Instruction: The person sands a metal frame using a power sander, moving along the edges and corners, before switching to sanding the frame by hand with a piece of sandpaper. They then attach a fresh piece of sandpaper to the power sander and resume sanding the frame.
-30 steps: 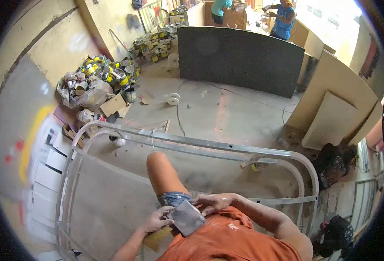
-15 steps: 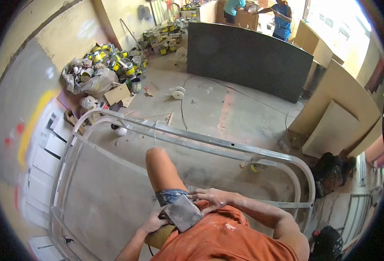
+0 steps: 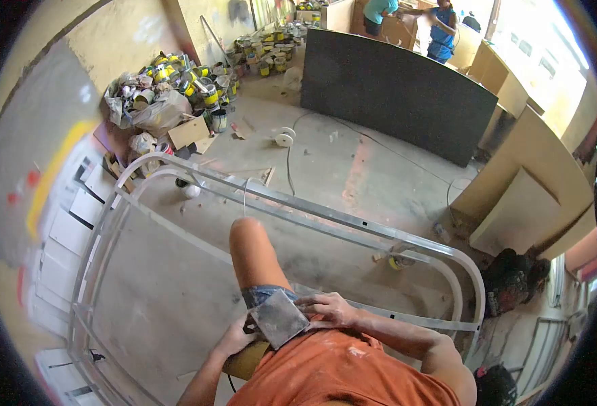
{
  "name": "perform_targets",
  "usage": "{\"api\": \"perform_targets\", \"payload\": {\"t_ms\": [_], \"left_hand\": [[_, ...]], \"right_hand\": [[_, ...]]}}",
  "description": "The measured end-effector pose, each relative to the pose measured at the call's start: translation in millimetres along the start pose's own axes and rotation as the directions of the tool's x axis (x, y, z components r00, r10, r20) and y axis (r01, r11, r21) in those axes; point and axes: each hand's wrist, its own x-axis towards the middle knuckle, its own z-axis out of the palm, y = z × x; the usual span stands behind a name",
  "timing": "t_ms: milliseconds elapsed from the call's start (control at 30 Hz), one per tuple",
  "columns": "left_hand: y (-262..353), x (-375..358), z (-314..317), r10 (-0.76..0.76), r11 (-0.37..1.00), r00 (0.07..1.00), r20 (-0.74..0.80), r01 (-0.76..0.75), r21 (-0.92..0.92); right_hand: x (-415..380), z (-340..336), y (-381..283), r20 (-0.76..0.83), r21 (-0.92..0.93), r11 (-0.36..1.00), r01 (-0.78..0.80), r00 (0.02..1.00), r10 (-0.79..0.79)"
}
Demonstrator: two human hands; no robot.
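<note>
A grey, dusty square pad (image 3: 279, 318) lies over my lap, between my two hands. My left hand (image 3: 236, 336) is at its left edge, with the fingers curled round that side and partly hidden by it. At the upper right edge of the pad is my right hand (image 3: 328, 309), its fingers spread and touching the edge and the orange shirt (image 3: 318, 369). A tan rounded object (image 3: 245, 360) shows under my left wrist. My bare knee (image 3: 249, 237) points forward inside a curved metal frame (image 3: 298, 215).
Beyond the frame stands a dark panel (image 3: 393, 95). Curved boards (image 3: 515, 169) lean at the right. Paint cans (image 3: 207, 95) and plastic bags are piled at the left wall. A cable reel (image 3: 285, 137) lies on the floor. Two people (image 3: 440, 34) are at the back.
The camera view has shifted slightly. The pad has turned a little and sits slightly higher and further left in view, with my hands still beside it.
</note>
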Motion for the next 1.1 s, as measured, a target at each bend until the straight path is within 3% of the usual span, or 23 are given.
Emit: {"api": "perform_targets", "payload": {"t_ms": [133, 233, 300, 500, 633, 767, 867, 933, 967, 1033, 1100], "left_hand": [[1, -1, 4, -0.028, 0.996, 0.993, -0.112, 0.019, -0.082], [13, -6, -1, -0.112, 0.991, 0.992, -0.060, 0.116, 0.065], [9, -9, 2, -0.137, 0.985, 0.988, -0.076, 0.128, -0.120], [20, -14, 13, -0.220, 0.973, 0.964, -0.151, 0.205, -0.109], [-9, -19, 14, -0.139, 0.986, 0.970, -0.200, 0.117, -0.119], [-7, -26, 16, -0.058, 0.998, 0.959, -0.276, 0.047, -0.046], [-13, -29, 14, -0.036, 0.996, 0.946, -0.323, 0.059, 0.060], [-14, -32, 15, -0.037, 0.991, 0.943, -0.330, 0.078, 0.111], [-14, -34, 15, -0.018, 0.987, 0.941, -0.337, 0.071, 0.145], [-13, -35, 15, 0.000, 0.982, 0.939, -0.345, 0.065, 0.177], [-21, -35, 13, -0.069, 0.967, 0.937, -0.341, 0.147, 0.209]], "right_hand": [[8, 9, 6, -0.039, -0.026, 0.998, -0.058, 0.998, 0.057], [37, 7, -14, -0.074, 0.001, 0.992, -0.130, 0.989, 0.129], [45, 11, -12, -0.062, 0.048, 0.979, -0.200, 0.977, 0.203], [51, 16, -7, -0.040, 0.008, 0.987, -0.159, 0.986, 0.159], [55, 20, -5, -0.034, -0.013, 0.981, -0.191, 0.981, 0.191], [53, 19, -2, -0.001, -0.010, 0.989, -0.145, 0.989, 0.145], [58, 12, -8, 0.071, 0.053, 0.979, -0.199, 0.978, 0.195], [59, 11, -3, 0.068, 0.224, 0.956, -0.189, 0.982, 0.178], [58, 12, 1, 0.071, 0.224, 0.956, -0.191, 0.981, 0.180], [59, 13, 4, 0.112, 0.346, 0.906, -0.246, 0.969, 0.220], [56, 17, 9, 0.148, 0.323, 0.889, -0.323, 0.945, 0.290]]}}
